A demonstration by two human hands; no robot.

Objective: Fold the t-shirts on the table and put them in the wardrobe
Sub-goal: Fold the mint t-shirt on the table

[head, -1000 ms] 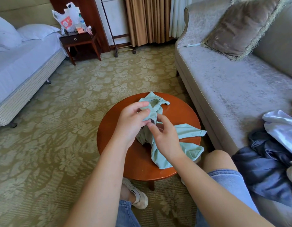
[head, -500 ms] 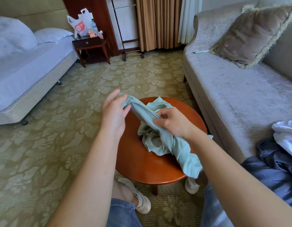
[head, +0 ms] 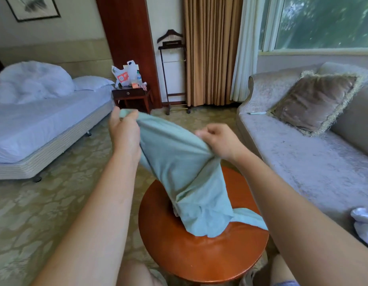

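Observation:
A pale green t-shirt [head: 183, 172] hangs stretched between my two hands above the round red-brown table [head: 199, 256]. My left hand [head: 124, 131] grips one upper corner of the shirt, raised at the left. My right hand [head: 218, 141] pinches the shirt's top edge at the right. The cloth sags between them, and its lower end still lies crumpled on the tabletop. No wardrobe is clearly in view.
A grey sofa [head: 303, 162] with a brown cushion [head: 315, 100] runs along the right; white clothing [head: 364, 226] lies on its near end. A bed [head: 34, 124] stands at the left, with a nightstand [head: 131, 98] and a valet stand [head: 172, 75] behind. Patterned carpet surrounds the table.
Both hands have lifted the green shirt off the table and pulled apart, spreading it. The view has tilted upward toward the window.

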